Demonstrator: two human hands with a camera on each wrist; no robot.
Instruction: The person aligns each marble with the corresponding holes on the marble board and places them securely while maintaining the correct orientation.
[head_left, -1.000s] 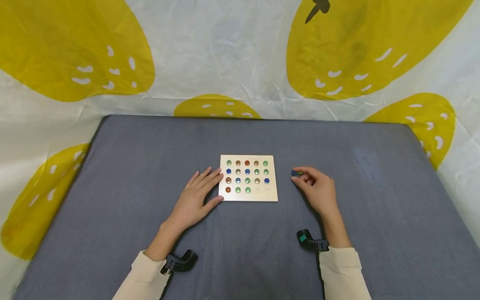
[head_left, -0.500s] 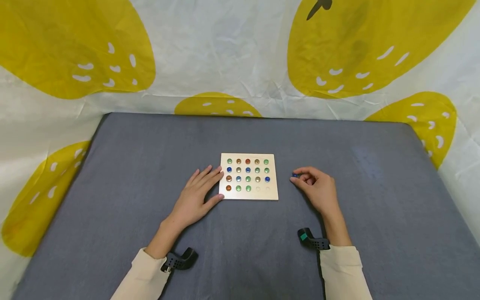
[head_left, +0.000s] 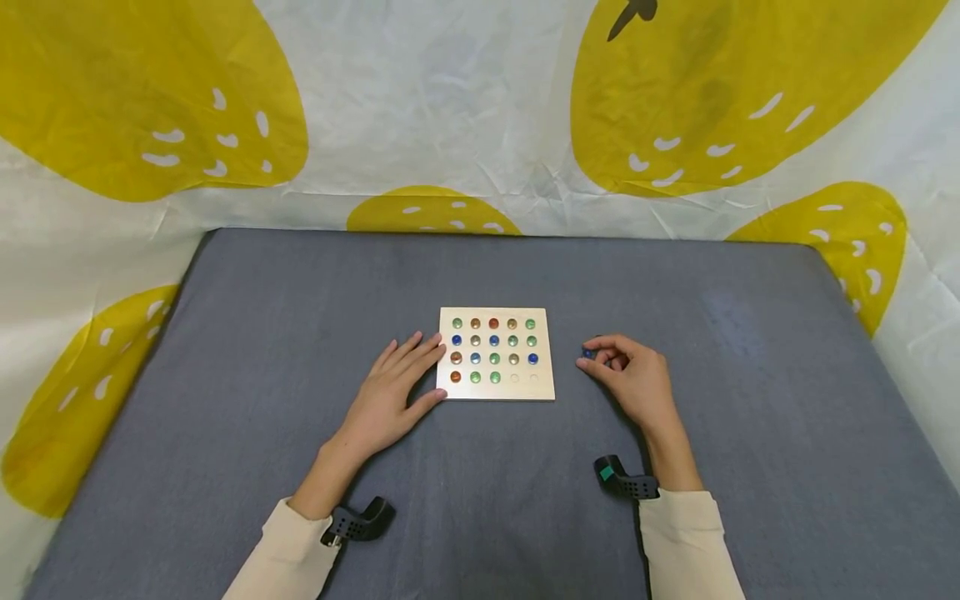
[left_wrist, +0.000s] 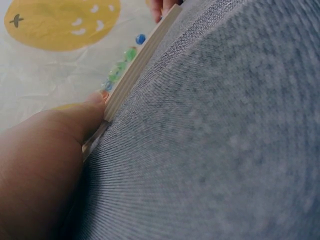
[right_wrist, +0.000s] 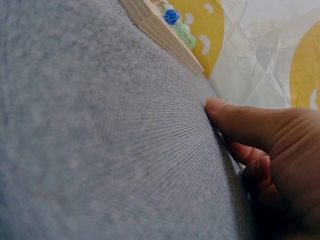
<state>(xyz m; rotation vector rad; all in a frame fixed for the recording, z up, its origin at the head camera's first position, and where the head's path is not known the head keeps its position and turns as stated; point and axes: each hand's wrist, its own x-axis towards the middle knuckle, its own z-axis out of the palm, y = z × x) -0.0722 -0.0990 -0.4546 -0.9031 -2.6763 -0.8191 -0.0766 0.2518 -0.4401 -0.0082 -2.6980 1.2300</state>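
A pale wooden board (head_left: 504, 392) lies flat on the table, with rows of coloured glass marbles (head_left: 495, 358) sitting in its hollows. Two hollows at the near right hold no marble. Along the board's left edge rests my left hand (head_left: 382, 408), fingers spread and straight, thumb and fingertips touching the wood. To the right of the board, my right hand (head_left: 637, 383) pinches a blue marble (head_left: 588, 354) between thumb and forefinger, low over the cloth. In the right wrist view that hand's thumb (right_wrist: 240, 117) shows, but the marble is hidden.
A grey cloth (head_left: 480, 500) covers the table. Behind it hangs a white curtain (head_left: 442, 100) printed with yellow fruit. Each wrist wears a black camera band, such as the right one (head_left: 626, 481).
The marble at my right fingertips has shifted slightly; a yellow-green patch seen beside it earlier no longer shows. My left hand and the board stay put.
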